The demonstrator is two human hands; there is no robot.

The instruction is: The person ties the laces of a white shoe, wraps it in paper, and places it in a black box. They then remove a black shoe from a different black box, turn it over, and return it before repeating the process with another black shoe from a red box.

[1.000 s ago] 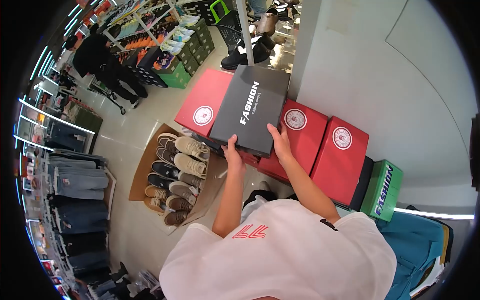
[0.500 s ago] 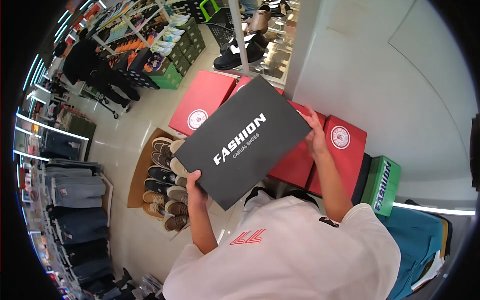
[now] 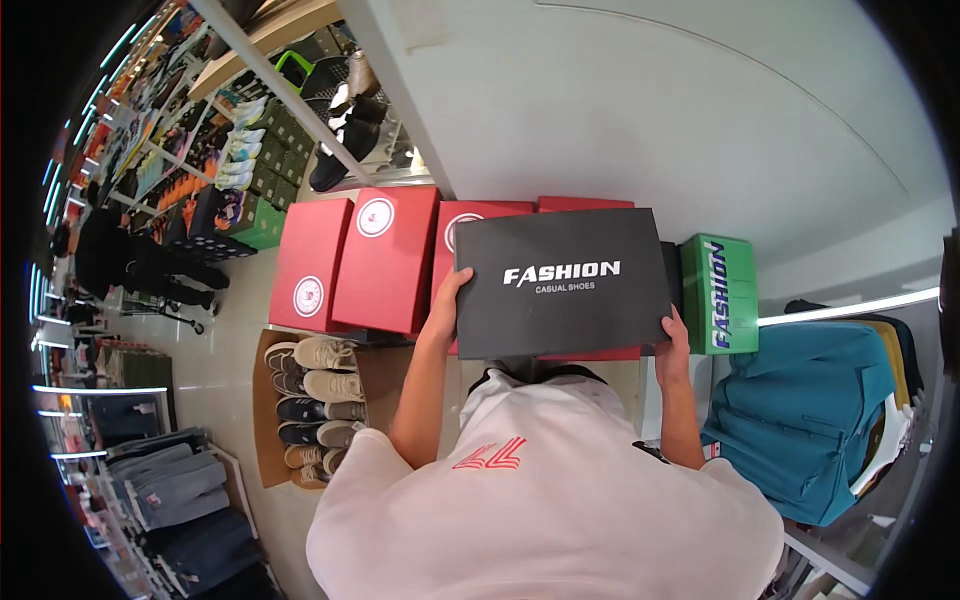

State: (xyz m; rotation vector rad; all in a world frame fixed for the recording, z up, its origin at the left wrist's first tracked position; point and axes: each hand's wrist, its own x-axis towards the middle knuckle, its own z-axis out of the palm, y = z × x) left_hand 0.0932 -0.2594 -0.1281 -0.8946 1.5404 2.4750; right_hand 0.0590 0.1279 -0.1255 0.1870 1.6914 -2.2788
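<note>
A black shoebox (image 3: pixel 560 320) lettered "FASHION CASUAL SHOES" is held level in front of my chest. My left hand (image 3: pixel 447 300) grips its left edge, with the thumb on the lid. At the lower right corner my right hand (image 3: pixel 673 345) holds it the same way, most fingers hidden beneath. Behind and partly under the box stands a row of red shoeboxes (image 3: pixel 385 265) with round white emblems. To its right is a green shoebox (image 3: pixel 740 300) marked "FASHION", beside a dark box mostly hidden.
A cardboard box (image 3: pixel 268 400) of several pairs of shoes sits on the floor at left. Teal garments (image 3: pixel 800 410) hang at right. A white wall (image 3: pixel 640 100) rises behind the boxes. A person in black (image 3: pixel 110 255) stands by a cart far left, near shoe racks.
The black shoebox has turned from a slant to nearly level and moved right, both hands still on it. My view has swung right, showing more of the wall and garments.
</note>
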